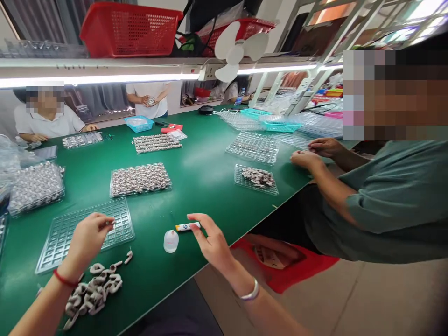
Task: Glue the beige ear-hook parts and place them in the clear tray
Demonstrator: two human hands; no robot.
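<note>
My left hand point(89, 238) is pinched closed over a clear plastic grid tray point(56, 242) on the green table; what its fingertips hold is too small to name. Below it lies a heap of small white curved parts point(91, 290). My right hand point(209, 238) hovers by the table's front edge, thumb and fingers closed on a small white tube with an orange end point(187, 227). A small clear bottle point(171, 241) stands just left of that hand.
Filled trays of parts point(140, 179) point(156, 143) point(35, 186) cover the green table point(203, 172). A person in a green shirt point(395, 200) works at the right over a tray point(256, 178). Other people sit at the far side. Red baskets point(129, 29) stand on the shelf.
</note>
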